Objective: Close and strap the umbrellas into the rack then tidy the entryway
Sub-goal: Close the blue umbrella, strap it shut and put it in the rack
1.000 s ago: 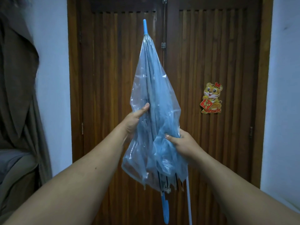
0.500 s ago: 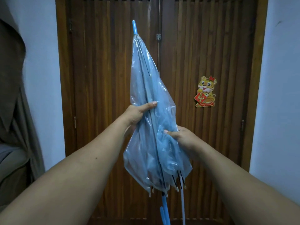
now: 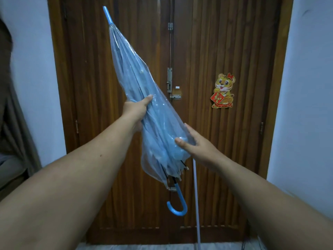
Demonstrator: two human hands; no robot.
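Mid-frame, left hand (image 3: 137, 110) gripped the closed umbrella (image 3: 144, 105), right hand (image 3: 196, 147) flat against it; strapping not done yet.

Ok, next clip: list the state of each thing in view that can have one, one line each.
umbrella: closed, canopy loose and unwrapped, tilted with tip up-left and hooked handle down.
strap: hanging free beside the canopy, not fastened.
left hand: grips the canopy at mid-length.
right hand: fingers straight, flat against the lower canopy.
wooden double door: closed; whether the latch is bolted cannot be told.
tiger sticker: stuck on the right door leaf.
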